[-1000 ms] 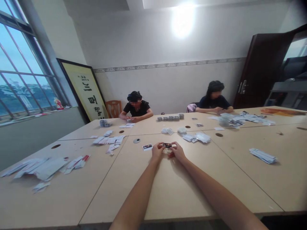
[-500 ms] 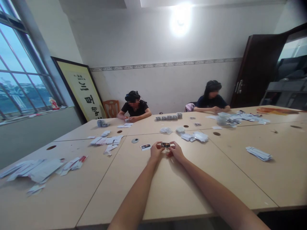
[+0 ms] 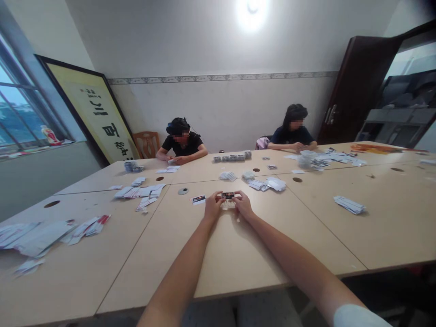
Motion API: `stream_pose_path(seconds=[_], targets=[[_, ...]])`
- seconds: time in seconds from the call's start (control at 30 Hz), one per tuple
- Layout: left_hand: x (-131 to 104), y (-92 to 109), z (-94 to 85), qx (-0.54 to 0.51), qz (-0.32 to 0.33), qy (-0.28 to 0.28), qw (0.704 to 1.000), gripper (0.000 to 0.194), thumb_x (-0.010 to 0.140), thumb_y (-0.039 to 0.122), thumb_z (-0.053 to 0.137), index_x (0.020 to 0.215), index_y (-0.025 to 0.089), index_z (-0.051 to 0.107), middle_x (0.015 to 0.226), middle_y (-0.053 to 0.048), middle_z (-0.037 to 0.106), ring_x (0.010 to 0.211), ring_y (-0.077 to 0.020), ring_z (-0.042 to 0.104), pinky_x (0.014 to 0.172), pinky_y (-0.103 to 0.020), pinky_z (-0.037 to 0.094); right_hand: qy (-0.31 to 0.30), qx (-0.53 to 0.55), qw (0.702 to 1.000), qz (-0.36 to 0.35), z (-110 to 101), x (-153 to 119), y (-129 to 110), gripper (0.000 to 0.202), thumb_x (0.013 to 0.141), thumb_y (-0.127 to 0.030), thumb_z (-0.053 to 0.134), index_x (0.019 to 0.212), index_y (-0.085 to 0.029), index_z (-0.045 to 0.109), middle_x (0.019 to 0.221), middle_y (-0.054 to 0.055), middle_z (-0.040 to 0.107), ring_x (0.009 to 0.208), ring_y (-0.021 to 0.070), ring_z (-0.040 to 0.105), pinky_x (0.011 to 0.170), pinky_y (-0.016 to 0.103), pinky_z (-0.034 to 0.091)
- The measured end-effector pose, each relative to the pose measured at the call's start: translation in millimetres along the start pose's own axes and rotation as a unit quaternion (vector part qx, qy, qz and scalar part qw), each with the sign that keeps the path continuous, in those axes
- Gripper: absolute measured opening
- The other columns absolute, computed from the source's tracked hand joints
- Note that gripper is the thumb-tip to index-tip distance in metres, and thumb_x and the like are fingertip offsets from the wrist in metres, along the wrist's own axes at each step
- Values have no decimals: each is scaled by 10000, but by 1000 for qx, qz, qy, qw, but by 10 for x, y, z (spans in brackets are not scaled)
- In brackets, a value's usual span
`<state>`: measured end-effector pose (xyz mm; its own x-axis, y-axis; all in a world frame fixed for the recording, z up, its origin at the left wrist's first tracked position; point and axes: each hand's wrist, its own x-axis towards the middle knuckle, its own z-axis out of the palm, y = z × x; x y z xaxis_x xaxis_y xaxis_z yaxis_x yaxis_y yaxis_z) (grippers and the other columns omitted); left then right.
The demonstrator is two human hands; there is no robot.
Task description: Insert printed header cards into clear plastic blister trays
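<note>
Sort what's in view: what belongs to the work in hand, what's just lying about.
Work in hand:
dark card, held by left hand and right hand
probably the similar card beside them

Seemingly just about:
grey disc
figurine
framed lettering

Only a framed calligraphy panel (image 3: 76, 97), leaning beyond the far left corner of the table (image 3: 245, 259), carries legible writing: the large black Chinese character 川 (image 3: 98, 107), and beneath it 百 (image 3: 111, 129). The smaller inscription at its top and the brushwork lower down cannot be made out with certainty. Print on the dark-faced card (image 3: 228, 195) between the person's hands, and on the printed card (image 3: 199, 200) lying nearby, is too small to read.
</note>
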<state>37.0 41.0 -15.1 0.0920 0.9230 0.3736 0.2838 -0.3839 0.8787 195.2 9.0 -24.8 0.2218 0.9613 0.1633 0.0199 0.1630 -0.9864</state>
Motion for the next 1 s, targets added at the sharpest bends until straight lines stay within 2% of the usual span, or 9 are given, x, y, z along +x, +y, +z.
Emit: stream_pose_path(seconds=[0.17, 0.3, 0.4, 0.6, 0.73, 1.0], targets=[[3, 9, -7, 33, 22, -24, 999, 362, 715, 94, 751, 1064, 190, 727, 742, -34, 772, 734, -234, 740, 714, -323, 556, 30, -21, 999, -36, -30, 47, 19, 297, 714, -303, 588, 985, -192, 638, 718, 18, 735, 667, 196, 691, 618, 276, 511], [-11, 22, -8, 60, 46, -39, 996, 348, 748, 87, 721, 1077, 202, 711, 753, -24, 773, 739, -230, 750, 693, -297, 553, 45, -32, 997, -47, -38, 67, 29, 271, 712, -294, 598, 953, -188, 665, 756, 33, 748, 739, 217, 716, 711, 314, 538], [-21, 29, -14, 97, 67, -42, 992, 335, 762, 93, 722, 1073, 220, 718, 793, -29, 776, 742, -231, 749, 715, -304, 555, 51, -40, 997, -49, -37, 62, 28, 246, 711, -290, 599, 918, -185, 678, 756, 36, 746, 735, 219, 711, 710, 319, 535], [-27, 62, -33, 195, 104, -45, 974, 259, 801, 130, 732, 1049, 203, 742, 1034, -94, 752, 769, -214, 718, 807, -324, 547, 48, -47, 997, -47, -34, 59, 32, 239, 708, -276, 609, 908, -177, 694, 705, 29, 740, 687, 210, 706, 681, 305, 531], [-45, 112, -51, 257, 127, -51, 957, 240, 854, 143, 695, 1081, 208, 737, 1067, -83, 716, 884, -209, 699, 849, -301, 524, 51, -46, 996, -48, -31, 64, 25, 239, 712, -262, 599, 912, -169, 690, 717, 39, 750, 707, 212, 718, 679, 297, 531], [-69, 161, -54, 349, 145, -65, 924, 237, 930, 189, 637, 1158, 189, 705, 1111, -75, 695, 957, -184, 684, 876, -267, 508, 51, -33, 997, -46, -24, 71, 46, 220, 710, -246, 617, 903, -172, 692, 700, 36, 755, 689, 215, 734, 670, 293, 541]])
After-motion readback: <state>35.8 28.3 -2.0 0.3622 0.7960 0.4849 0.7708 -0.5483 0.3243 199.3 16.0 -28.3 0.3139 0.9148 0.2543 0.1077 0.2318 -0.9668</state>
